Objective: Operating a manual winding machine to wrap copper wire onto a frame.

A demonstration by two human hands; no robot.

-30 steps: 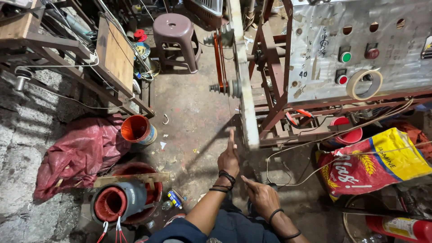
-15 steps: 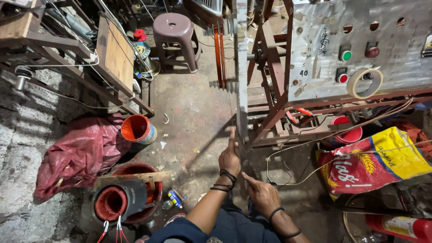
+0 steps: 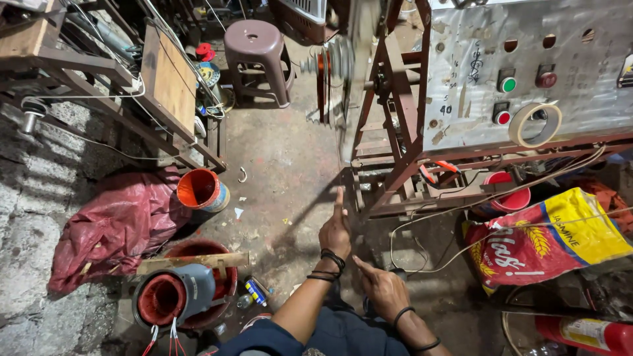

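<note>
- Two bare hands, yours, sit low in the view above your dark-clad lap: your left hand is raised with the index finger straight out and the other fingers curled in, holding nothing; your right hand lies just beside it, fingers loosely spread, index forward, and it also grips nothing.
- Beside your left knee stands a grey motor housing with a red winding inside (its leads hang toward you), resting against a red basin under a wooden strip.
- Farther out, an orange bucket and a crumpled red sack lie on the concrete floor.
- Your left fingertip points at the winding machine: a red steel frame with a blurred, apparently spinning pulley and coil.
- My judgement of the risk: leaning that outstretched finger closer could let the turning parts catch it or your wristbands; the loose wire by the frame could snag too.
- Beyond, a metal control panel carries green and red buttons, and a purple stool stands at the back.
</note>
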